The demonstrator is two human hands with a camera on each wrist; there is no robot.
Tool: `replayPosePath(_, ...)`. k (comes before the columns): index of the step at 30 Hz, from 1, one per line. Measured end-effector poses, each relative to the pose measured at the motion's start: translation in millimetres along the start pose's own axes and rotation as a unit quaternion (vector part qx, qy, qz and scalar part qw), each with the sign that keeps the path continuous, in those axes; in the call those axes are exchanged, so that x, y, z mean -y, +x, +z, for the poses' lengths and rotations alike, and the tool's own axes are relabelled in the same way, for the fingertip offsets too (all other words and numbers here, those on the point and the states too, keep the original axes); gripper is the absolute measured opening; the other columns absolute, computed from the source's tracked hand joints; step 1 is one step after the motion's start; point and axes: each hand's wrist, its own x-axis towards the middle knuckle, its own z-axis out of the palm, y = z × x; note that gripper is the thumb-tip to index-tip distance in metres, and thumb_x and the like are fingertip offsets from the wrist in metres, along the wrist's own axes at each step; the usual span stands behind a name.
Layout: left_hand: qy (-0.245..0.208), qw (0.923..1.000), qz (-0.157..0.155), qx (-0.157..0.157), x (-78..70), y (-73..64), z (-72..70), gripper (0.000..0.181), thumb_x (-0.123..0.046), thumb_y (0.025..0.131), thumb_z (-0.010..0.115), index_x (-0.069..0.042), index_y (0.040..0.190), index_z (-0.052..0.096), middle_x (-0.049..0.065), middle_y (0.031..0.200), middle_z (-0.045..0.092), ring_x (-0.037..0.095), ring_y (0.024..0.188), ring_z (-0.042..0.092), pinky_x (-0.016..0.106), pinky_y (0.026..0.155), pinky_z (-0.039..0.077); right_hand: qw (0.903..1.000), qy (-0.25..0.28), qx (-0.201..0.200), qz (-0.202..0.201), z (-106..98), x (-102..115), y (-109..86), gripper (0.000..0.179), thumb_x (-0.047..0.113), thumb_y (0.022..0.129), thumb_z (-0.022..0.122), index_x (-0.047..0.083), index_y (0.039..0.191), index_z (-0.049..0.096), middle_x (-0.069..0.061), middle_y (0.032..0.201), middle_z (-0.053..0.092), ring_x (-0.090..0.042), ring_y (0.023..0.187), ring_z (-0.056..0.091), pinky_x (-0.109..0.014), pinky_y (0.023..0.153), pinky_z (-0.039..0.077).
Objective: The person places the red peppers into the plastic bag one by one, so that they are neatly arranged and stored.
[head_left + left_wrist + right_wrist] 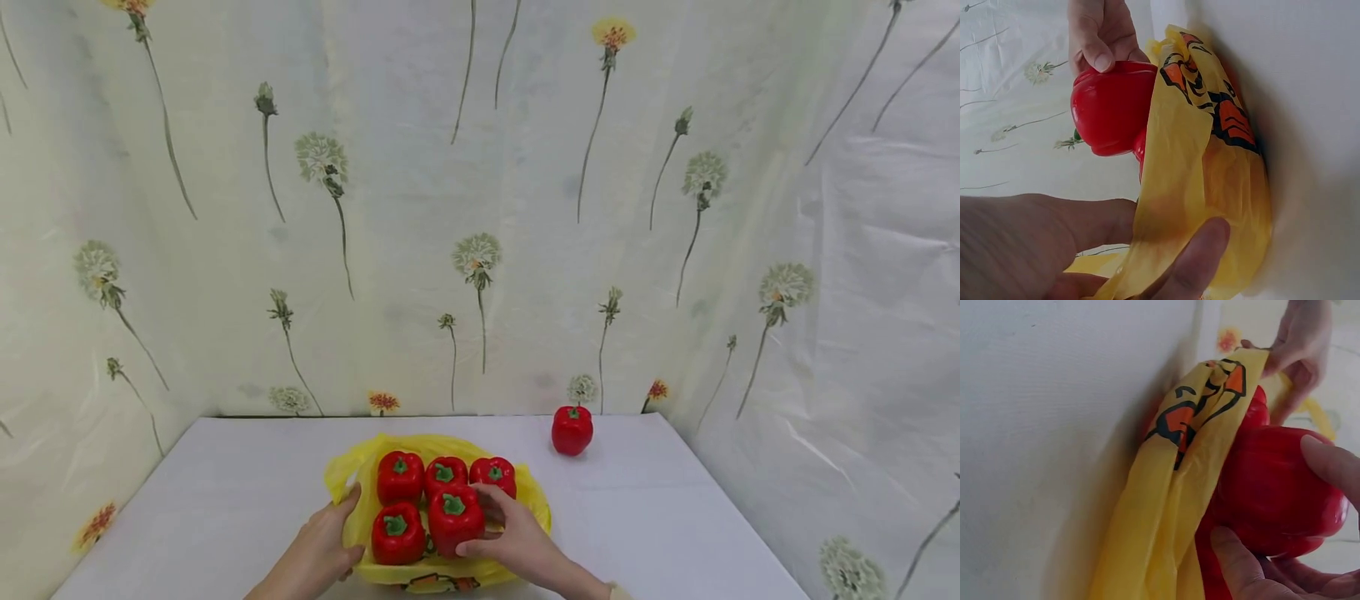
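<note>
A yellow plastic bag [537, 500] with an orange and black print lies spread at the front of the table, holding several red bell peppers [400, 477] with green stems. My right hand [521, 537] grips one red bell pepper [457, 521], fingers and thumb around its side, at the bag's right front. In the right wrist view this bell pepper [1279, 487] sits above the bag's rim. My left hand [318, 537] pinches the bag's left edge; in the left wrist view its thumb [1200, 256] lies outside the yellow plastic and the fingers inside.
Another red bell pepper [572, 431] stands alone at the table's back right. The white-covered table [247, 475] ends at a pale curtain [390, 208] printed with dandelions, which hangs behind it and along both sides.
</note>
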Motion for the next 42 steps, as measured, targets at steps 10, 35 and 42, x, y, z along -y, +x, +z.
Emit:
replayPosePath(10,-0.012,0.9999,0.006,0.006,2.2,0.1,1.3,0.078,0.002,0.074,0.069,0.013,0.143,0.033,0.025,0.112,0.060,0.017,0.047,0.056,0.029,0.045,0.047,0.9996,0.016,0.023,0.001,2,-12,3.3,0.077,0.037,0.077,0.080,0.015,0.141,0.043,-0.008,0.136,0.053,-0.026,0.117,0.055,-0.041,0.089,0.055)
replayPosePath(35,-0.009,0.9999,0.008,-0.002,1.6,0.9,3.7,0.079,0.003,0.071,0.069,0.013,0.142,0.034,0.018,0.102,0.062,0.016,0.048,0.056,0.028,0.045,0.043,0.9996,-0.023,-0.002,0.018,15,-24,9.8,0.076,0.031,0.076,0.082,0.008,0.136,0.042,-0.010,0.130,0.054,-0.027,0.111,0.058,-0.046,0.091,0.054)
replayPosePath(42,-0.009,0.9999,0.003,-0.003,2.4,1.0,4.5,0.080,0.003,0.071,0.069,0.012,0.143,0.034,0.018,0.104,0.062,0.016,0.049,0.057,0.029,0.046,0.045,0.9995,-0.018,0.007,0.025,18,-23,8.3,0.074,0.026,0.077,0.081,0.007,0.136,0.042,-0.010,0.130,0.054,-0.030,0.112,0.058,-0.048,0.090,0.054)
